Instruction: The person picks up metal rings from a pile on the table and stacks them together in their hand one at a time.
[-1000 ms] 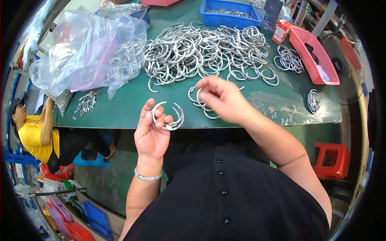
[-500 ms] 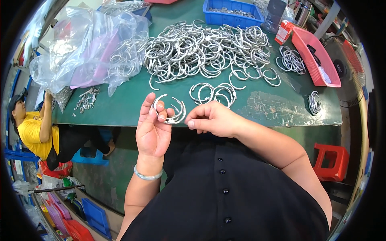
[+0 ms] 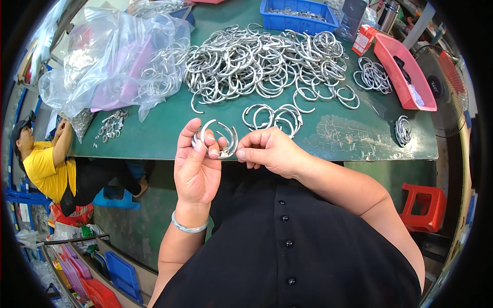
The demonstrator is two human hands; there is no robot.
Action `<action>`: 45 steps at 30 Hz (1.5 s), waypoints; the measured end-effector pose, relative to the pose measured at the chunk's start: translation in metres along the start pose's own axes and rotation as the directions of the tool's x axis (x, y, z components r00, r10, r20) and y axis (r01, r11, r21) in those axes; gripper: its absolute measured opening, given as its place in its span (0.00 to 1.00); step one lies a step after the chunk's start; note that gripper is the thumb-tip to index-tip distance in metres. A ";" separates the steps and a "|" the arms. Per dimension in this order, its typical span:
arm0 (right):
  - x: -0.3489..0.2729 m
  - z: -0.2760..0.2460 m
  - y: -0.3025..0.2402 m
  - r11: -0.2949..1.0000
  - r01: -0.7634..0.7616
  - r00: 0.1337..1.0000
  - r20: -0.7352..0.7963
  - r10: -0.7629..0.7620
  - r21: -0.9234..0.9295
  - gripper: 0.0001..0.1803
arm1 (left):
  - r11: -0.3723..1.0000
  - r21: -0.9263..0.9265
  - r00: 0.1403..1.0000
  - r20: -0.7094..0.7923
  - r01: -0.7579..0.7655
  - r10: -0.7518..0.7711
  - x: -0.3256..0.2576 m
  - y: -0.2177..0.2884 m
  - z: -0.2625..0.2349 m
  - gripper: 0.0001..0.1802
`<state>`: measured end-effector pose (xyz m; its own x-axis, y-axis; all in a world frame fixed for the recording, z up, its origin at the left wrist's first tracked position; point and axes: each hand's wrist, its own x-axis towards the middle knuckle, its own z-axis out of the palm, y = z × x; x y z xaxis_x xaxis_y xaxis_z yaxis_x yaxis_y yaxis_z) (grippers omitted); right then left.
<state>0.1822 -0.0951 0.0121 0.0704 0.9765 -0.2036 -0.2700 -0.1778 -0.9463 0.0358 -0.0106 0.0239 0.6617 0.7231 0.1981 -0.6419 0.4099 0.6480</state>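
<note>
**Silver split rings held at the near edge of the bench**

Silver metal is nearly all I see from here: a big heap of open binder-type rings [image 3: 262,61] fills the middle of the green bench [image 3: 154,138] toward its far edge, and a small cluster of rings [image 3: 273,117] lies near the near edge, just beyond my hands. My left hand [image 3: 196,167] is raised over the near edge, its fingers curled shut on a few curved rings [image 3: 218,138] that fan upward between thumb and forefinger. My right hand [image 3: 267,151] has come up against them from the right, fingertips pinched together at the lower end of the rings; whether it grips a ring or only touches one I cannot tell, as the knuckles hide the contact.

A clear plastic bag [image 3: 108,61] with more rings spills over the bench's far left corner, a blue bin [image 3: 298,14] stands at the far edge, and a pink tray [image 3: 405,69] lies toward the far right corner with a small bunch of rings [image 3: 374,76] beside it. Another person in a yellow shirt [image 3: 43,167] sits low off the left end.

My worry is the hold itself. The rings are slick, loosely stacked, and held over the gap between bench and lap, so a slack pinch could let one slide out and drop to the floor. The open ends could also hook into each other or nip a fingertip if squeezed askew
</note>
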 end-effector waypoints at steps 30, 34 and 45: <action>0.004 -0.012 -0.011 0.928 -0.033 0.999 -0.019 0.043 0.372 0.07 | 0.994 0.070 0.975 -0.209 0.085 -0.069 -0.017 0.001 0.003 0.16; 0.001 -0.012 -0.008 0.922 -0.045 0.998 -0.016 0.055 0.384 0.07 | 0.993 0.075 0.975 -0.207 0.094 -0.077 -0.022 0.001 0.007 0.16; 0.002 -0.013 -0.011 0.950 -0.026 1.000 0.020 0.020 0.312 0.07 | 0.887 0.445 0.984 -0.052 -0.127 0.168 -0.028 -0.003 0.014 0.18</action>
<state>0.1975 -0.0925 0.0187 0.0460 0.9749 -0.2180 -0.5582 -0.1559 -0.8149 0.0241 -0.0402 0.0269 0.5237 0.8095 0.2654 -0.4811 0.0240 0.8763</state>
